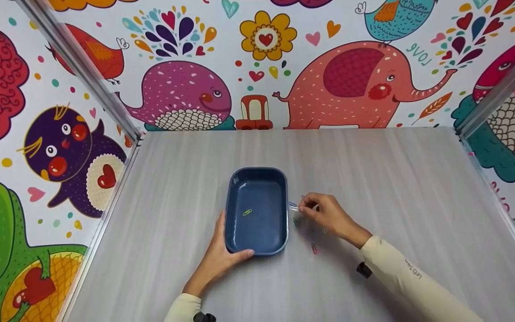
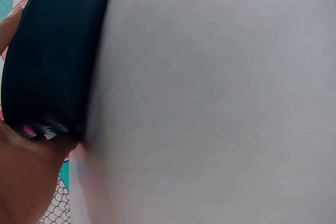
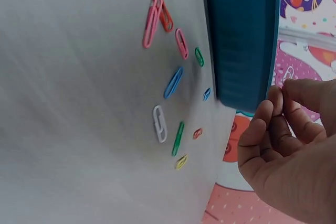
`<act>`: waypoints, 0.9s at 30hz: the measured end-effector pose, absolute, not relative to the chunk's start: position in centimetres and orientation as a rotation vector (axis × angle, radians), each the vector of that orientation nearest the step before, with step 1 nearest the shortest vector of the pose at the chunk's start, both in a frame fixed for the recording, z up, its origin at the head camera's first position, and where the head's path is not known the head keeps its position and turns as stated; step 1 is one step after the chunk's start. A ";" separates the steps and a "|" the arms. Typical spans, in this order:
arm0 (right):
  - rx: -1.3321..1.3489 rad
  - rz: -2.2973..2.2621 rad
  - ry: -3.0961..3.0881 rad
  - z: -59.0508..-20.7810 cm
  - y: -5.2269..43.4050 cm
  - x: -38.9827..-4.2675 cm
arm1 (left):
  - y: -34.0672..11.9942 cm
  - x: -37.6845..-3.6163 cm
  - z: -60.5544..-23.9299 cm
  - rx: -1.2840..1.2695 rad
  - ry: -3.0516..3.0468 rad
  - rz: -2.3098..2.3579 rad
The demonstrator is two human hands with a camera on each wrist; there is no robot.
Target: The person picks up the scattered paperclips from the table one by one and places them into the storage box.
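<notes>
A deep blue rectangular tray (image 1: 257, 214) stands on the table, a yellow-green paper clip (image 1: 247, 212) lying on its floor. My left hand (image 1: 221, 257) holds the tray at its near left corner, thumb along the near rim and fingers against the left side. Between thumb and index fingertip my right hand (image 1: 324, 212) pinches a white paper clip (image 3: 288, 73), raised beside the tray's right rim. Beneath that hand, several paper clips lie scattered, among them a pink one (image 3: 153, 22), a blue one (image 3: 173, 82), a white one (image 3: 160, 124) and a yellow one (image 3: 181, 162).
The pale wood-grain table (image 1: 172, 179) meets cartoon-printed panels at the back and both sides. Metal rails (image 1: 99, 264) run along the side edges. Small black devices sit at both wrists, the right one (image 1: 364, 270) below the sleeve.
</notes>
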State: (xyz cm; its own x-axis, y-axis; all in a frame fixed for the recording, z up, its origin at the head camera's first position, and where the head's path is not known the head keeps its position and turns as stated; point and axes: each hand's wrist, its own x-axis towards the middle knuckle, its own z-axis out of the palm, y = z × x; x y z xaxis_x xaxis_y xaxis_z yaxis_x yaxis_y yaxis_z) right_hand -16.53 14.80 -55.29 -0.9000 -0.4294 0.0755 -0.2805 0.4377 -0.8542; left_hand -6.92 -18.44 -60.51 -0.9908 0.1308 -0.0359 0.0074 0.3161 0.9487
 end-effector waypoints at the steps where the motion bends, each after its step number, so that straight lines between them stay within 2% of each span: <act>1: -0.649 -1.455 2.525 -55.2 14.6 -16.6 | -18.4 -6.9 -60.5 0.133 2.462 1.775; 17: -0.862 -1.345 2.518 -54.0 11.2 -17.2 | -18.6 -7.0 -60.6 0.172 2.468 1.797; 27: -0.905 -1.227 2.528 -53.2 9.3 -17.8 | -18.7 -7.0 -60.6 0.179 2.458 1.794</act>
